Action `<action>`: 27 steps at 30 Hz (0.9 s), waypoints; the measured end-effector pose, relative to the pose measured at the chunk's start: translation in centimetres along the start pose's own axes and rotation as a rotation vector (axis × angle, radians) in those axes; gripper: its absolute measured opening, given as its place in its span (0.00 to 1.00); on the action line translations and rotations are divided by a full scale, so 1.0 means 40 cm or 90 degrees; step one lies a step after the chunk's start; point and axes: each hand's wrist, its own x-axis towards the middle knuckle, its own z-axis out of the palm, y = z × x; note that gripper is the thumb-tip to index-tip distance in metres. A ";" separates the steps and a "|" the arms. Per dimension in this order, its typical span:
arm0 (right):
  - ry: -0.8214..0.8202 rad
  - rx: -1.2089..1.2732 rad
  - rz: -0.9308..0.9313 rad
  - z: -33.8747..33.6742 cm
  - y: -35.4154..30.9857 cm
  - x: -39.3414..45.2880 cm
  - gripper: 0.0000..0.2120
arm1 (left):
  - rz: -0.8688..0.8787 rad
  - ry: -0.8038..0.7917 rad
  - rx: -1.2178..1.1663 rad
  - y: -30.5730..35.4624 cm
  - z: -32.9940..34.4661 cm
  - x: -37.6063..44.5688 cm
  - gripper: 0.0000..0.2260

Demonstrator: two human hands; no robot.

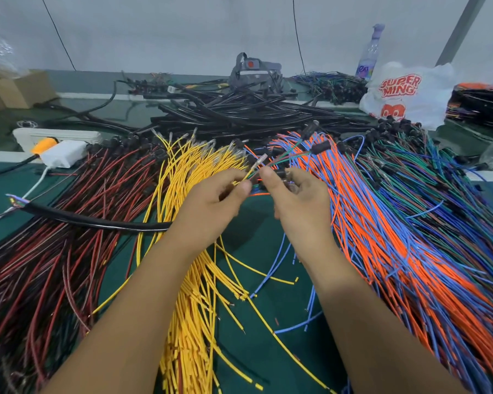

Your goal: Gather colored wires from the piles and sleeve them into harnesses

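A small bunch of mixed wires is pinched between both hands above the green table: the left hand grips its near end, the right hand curls round it beside. Yellow wires lie under the left forearm, red wires further left, orange and blue wires right of the right hand, black sleeves beyond both.

Printed plastic bag, water bottle (behind it), cardboard box.
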 end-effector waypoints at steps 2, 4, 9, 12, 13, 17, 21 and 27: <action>-0.002 -0.018 -0.003 -0.001 0.004 0.003 0.15 | -0.004 -0.004 -0.017 0.001 0.001 -0.001 0.13; -0.012 0.016 -0.002 -0.001 0.007 0.003 0.16 | 0.017 -0.007 -0.012 0.002 0.001 -0.002 0.17; -0.035 0.138 0.021 -0.006 -0.005 0.003 0.14 | 0.049 -0.025 -0.023 0.012 -0.004 0.001 0.17; -0.018 0.140 0.026 -0.011 -0.007 0.008 0.10 | 0.034 -0.007 -0.070 0.023 -0.002 0.001 0.18; -0.011 0.149 0.030 -0.012 -0.006 0.008 0.10 | 0.034 -0.002 -0.090 0.025 -0.004 0.001 0.18; -0.017 0.198 0.080 -0.010 -0.001 0.007 0.16 | 0.024 0.000 -0.108 0.018 -0.009 -0.001 0.13; -0.048 0.190 0.125 -0.011 -0.007 0.015 0.16 | 0.009 -0.001 0.016 0.004 0.002 -0.004 0.14; -0.103 0.199 0.108 0.000 -0.011 0.008 0.10 | 0.033 -0.049 0.355 -0.002 -0.009 -0.007 0.12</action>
